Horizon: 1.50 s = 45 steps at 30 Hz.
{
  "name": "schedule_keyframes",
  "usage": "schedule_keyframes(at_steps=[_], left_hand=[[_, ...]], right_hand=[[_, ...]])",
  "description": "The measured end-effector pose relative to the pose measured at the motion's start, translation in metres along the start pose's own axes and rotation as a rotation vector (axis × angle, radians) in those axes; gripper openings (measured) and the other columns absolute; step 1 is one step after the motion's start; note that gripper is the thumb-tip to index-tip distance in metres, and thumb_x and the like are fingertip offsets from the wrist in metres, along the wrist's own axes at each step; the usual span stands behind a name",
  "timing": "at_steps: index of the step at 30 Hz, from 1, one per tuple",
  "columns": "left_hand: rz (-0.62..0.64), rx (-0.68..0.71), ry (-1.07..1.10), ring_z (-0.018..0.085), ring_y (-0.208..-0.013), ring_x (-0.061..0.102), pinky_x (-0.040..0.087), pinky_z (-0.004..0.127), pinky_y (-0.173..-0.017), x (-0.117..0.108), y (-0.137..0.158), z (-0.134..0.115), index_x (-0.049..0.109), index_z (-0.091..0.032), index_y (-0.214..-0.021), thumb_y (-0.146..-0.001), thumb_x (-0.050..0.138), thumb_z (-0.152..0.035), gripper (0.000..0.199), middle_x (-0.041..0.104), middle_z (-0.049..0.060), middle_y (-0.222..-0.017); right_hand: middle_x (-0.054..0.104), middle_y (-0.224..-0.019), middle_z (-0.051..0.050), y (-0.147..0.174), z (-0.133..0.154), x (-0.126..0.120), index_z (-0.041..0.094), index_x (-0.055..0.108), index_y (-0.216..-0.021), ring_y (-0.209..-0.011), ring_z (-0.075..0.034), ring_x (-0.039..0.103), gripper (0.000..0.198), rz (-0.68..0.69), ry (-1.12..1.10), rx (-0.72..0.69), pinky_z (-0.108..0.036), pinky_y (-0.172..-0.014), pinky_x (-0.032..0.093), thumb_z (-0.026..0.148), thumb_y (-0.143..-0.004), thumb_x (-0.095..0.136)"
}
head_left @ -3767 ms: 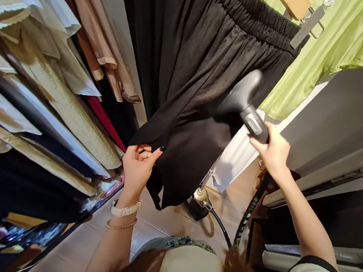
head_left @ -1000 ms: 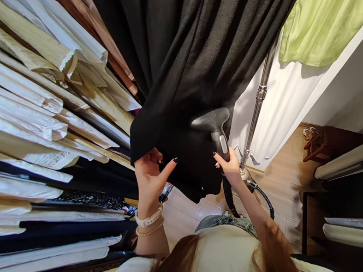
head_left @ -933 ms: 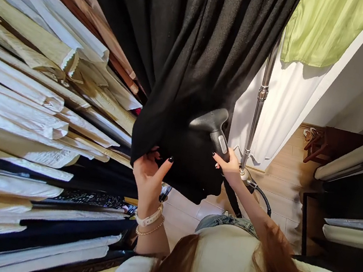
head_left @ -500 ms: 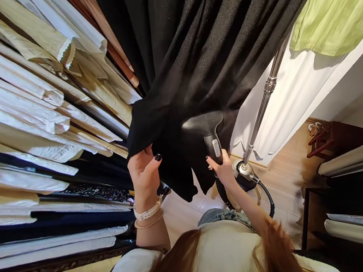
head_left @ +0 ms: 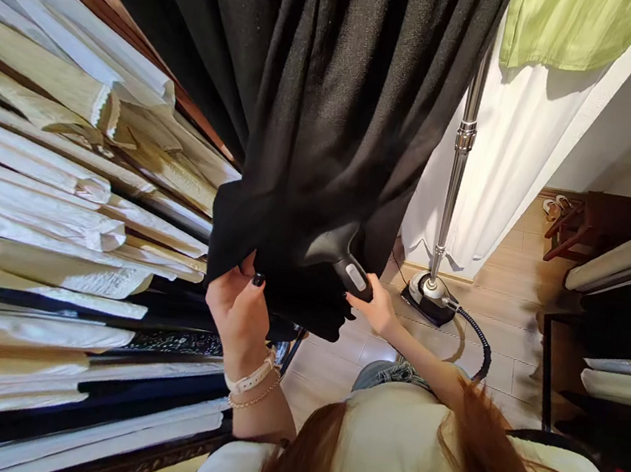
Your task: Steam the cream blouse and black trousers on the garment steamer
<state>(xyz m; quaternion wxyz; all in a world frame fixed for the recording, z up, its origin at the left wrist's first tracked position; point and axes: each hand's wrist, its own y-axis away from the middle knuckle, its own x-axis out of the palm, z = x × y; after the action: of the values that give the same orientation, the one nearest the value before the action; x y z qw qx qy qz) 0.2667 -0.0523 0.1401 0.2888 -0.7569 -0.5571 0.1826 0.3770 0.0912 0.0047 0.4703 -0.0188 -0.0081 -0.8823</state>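
Observation:
A long black garment [head_left: 329,92] hangs in front of me in loose folds. My left hand [head_left: 242,304] pinches its lower left edge and holds the cloth out. Wrapped round the handle of a black garment steamer head [head_left: 337,252] is my right hand [head_left: 373,305]. The steamer's wide nozzle lies against or very close to the lower part of the cloth; I cannot tell whether it touches. The steamer base [head_left: 430,295], with its metal pole [head_left: 462,156] and ribbed hose [head_left: 475,333], stands on the floor to the right.
Many white, cream and dark clothes [head_left: 44,180] hang in a dense row along the left. Behind the pole are a white curtain [head_left: 487,161] and a green garment [head_left: 572,29]. A dark red wooden stool [head_left: 574,225] and sandals [head_left: 556,207] are further right, near another rack of clothes.
The steamer head has moved slightly left and down across the cloth, and its handle has tilted flatter. My left hand, still gripping the edge, has shifted a little left. The view has turned slightly.

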Motion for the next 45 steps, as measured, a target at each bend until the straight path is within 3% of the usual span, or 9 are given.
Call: schedule_keyframes(at_steps=[7, 14, 20, 24, 28, 33, 40, 45], left_hand=[[0.016, 0.016, 0.007, 0.027, -0.139, 0.05, 0.039, 0.038, -0.119, 0.002, -0.003, -0.008, 0.077, -0.03, -0.116, -0.071, 0.078, -0.041, 0.045, 0.07, 0.002, -0.129], [0.071, 0.006, 0.019, 0.027, -0.134, 0.055, 0.037, 0.037, -0.121, 0.006, -0.007, -0.012, 0.078, -0.027, -0.108, -0.072, 0.078, -0.038, 0.037, 0.074, 0.003, -0.119], [0.126, -0.021, -0.047, 0.028, -0.136, 0.053, 0.035, 0.04, -0.122, 0.008, -0.006, -0.008, 0.077, -0.023, -0.101, -0.074, 0.074, -0.047, 0.036, 0.069, 0.005, -0.128], [0.151, -0.013, -0.038, 0.029, -0.133, 0.055, 0.035, 0.041, -0.122, 0.009, -0.007, -0.004, 0.076, -0.023, -0.092, -0.074, 0.072, -0.047, 0.03, 0.071, 0.005, -0.125], [0.17, -0.034, -0.009, 0.027, -0.132, 0.055, 0.034, 0.039, -0.123, 0.007, -0.008, -0.002, 0.078, -0.025, -0.097, -0.075, 0.072, -0.042, 0.029, 0.072, 0.004, -0.119], [0.186, -0.062, 0.037, 0.026, -0.134, 0.054, 0.031, 0.038, -0.124, 0.004, -0.005, 0.0, 0.079, -0.028, -0.105, -0.075, 0.073, -0.04, 0.033, 0.072, 0.002, -0.121], [0.185, -0.094, 0.064, 0.028, -0.139, 0.049, 0.03, 0.04, -0.125, 0.005, -0.005, 0.0, 0.08, -0.027, -0.108, -0.071, 0.08, -0.045, 0.041, 0.073, 0.003, -0.121], [0.202, -0.117, 0.097, 0.029, -0.14, 0.049, 0.033, 0.041, -0.124, 0.003, -0.005, 0.002, 0.08, -0.026, -0.108, -0.071, 0.083, -0.047, 0.042, 0.072, 0.004, -0.124]], right_hand=[[0.062, -0.088, 0.003, -0.009, -0.004, 0.001, 0.024, 0.055, -0.107, -0.083, -0.018, 0.059, 0.042, -0.065, 0.026, -0.064, -0.029, -0.076, 0.043, 0.052, -0.079, 0.071], [0.063, -0.083, 0.003, -0.005, -0.062, 0.002, 0.024, 0.056, -0.1, -0.08, -0.019, 0.059, 0.04, -0.1, 0.159, 0.12, -0.029, -0.072, 0.043, 0.052, -0.076, 0.07], [0.065, -0.088, 0.002, -0.011, -0.047, -0.007, 0.023, 0.056, -0.105, -0.081, -0.019, 0.06, 0.042, -0.196, 0.093, 0.001, -0.029, -0.073, 0.043, 0.054, -0.08, 0.069], [0.064, -0.087, 0.001, -0.006, -0.057, -0.008, 0.02, 0.057, -0.103, -0.08, -0.018, 0.058, 0.04, -0.191, 0.119, 0.001, -0.029, -0.073, 0.04, 0.052, -0.081, 0.067], [0.065, -0.086, 0.001, 0.0, -0.068, -0.009, 0.02, 0.058, -0.105, -0.077, -0.018, 0.058, 0.043, -0.224, 0.126, 0.053, -0.029, -0.07, 0.04, 0.054, -0.08, 0.068], [0.066, -0.091, 0.001, -0.006, -0.067, -0.013, 0.022, 0.057, -0.107, -0.082, -0.018, 0.059, 0.043, -0.271, 0.087, -0.026, -0.029, -0.075, 0.044, 0.055, -0.082, 0.067], [0.066, -0.083, -0.001, 0.006, -0.111, -0.005, 0.02, 0.056, -0.097, -0.076, -0.02, 0.059, 0.04, -0.272, 0.13, 0.112, -0.03, -0.069, 0.041, 0.052, -0.076, 0.069], [0.069, -0.096, -0.002, -0.005, -0.111, -0.006, 0.022, 0.056, -0.107, -0.085, -0.021, 0.062, 0.044, -0.308, 0.131, 0.051, -0.032, -0.077, 0.044, 0.056, -0.08, 0.066]])
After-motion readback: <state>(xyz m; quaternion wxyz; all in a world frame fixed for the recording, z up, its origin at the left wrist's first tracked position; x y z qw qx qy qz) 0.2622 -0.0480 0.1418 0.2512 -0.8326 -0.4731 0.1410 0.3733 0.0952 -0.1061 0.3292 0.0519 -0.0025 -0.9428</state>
